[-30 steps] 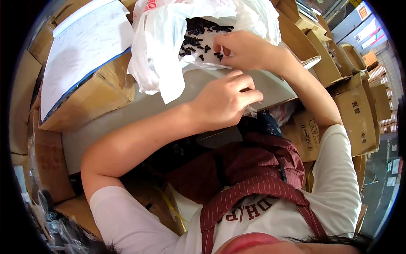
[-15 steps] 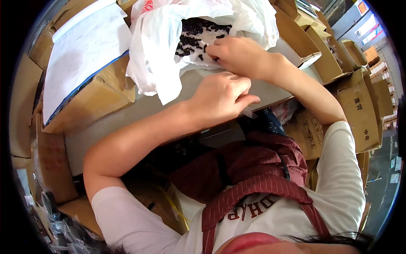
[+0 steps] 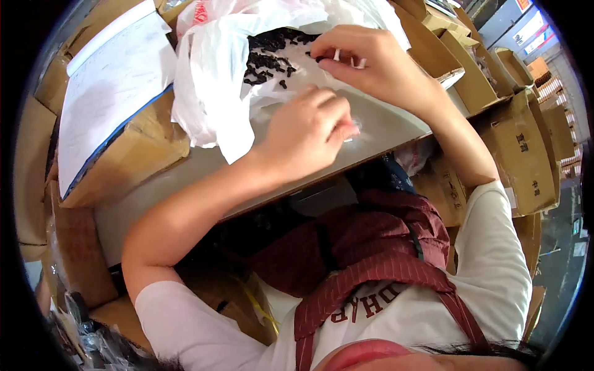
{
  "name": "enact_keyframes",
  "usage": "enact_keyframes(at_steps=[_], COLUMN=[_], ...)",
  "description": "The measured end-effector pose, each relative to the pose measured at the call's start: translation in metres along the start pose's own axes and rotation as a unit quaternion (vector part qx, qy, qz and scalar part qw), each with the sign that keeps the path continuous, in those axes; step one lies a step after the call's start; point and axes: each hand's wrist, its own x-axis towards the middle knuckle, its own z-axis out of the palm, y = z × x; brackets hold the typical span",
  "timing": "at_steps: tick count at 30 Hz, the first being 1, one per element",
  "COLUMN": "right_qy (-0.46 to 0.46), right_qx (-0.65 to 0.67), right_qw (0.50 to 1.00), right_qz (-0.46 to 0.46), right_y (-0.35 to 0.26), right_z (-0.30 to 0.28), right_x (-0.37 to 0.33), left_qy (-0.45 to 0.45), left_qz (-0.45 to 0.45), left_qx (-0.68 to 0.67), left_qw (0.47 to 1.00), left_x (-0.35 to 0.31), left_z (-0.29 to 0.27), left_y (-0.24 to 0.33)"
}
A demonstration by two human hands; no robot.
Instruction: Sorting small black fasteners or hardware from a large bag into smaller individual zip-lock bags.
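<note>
One white bag (image 3: 210, 86) at twelve o'clock holds black screws (image 3: 266, 63), too many to count; at one o'clock the right hand (image 3: 376, 54) pinches one black piece (image 3: 320, 59) — at least two white bits (image 3: 337, 55) alongside — left hand (image 3: 306, 127) curled, grip unclear

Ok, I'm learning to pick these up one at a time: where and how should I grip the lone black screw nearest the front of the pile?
I'd pinch the lone black screw across its middle, coming from above and its right. It's small and lies apart; the pile is mostly behind and left, with white plastic on its right.
</note>
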Motion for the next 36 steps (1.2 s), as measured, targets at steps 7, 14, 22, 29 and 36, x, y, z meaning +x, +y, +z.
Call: enact_keyframes(at_steps=[7, 14, 22, 29, 36], right_qy=[0.011, -0.005, -0.022, -0.151, -0.178], right_qx=[0.08, 0.11, 0.035, -0.048, -0.065], right_qw=[0.996, 0.994, 0.999, 0.986, 0.979], right_qz=[0.046, -0.021, 0.034, 0.044, 0.075], right_y=[-0.021, -0.015, 0.02, 0.049, 0.05], right_z=[-0.026, -0.019, 0.014, 0.066, 0.058], right_x=[-0.046, -0.058, -0.007, 0.037, 0.031], left_qy=[0.019, -0.007, -0.012, -0.059, -0.051], left_qz=[-0.025, -0.025, -0.07, -0.078, -0.052], left_qx=[0.008, 0.014, -0.078, -0.072, -0.056], left_qw=[0.999, 1.0, 0.994, 0.993, 0.996], left_x=[0.002, 0.004, 0.003, -0.001, -0.001], left_z=[-0.001, -0.003, -0.002, -0.001, -0.005], left_y=[-0.011, -0.004, -0.007, -0.008, -0.005])
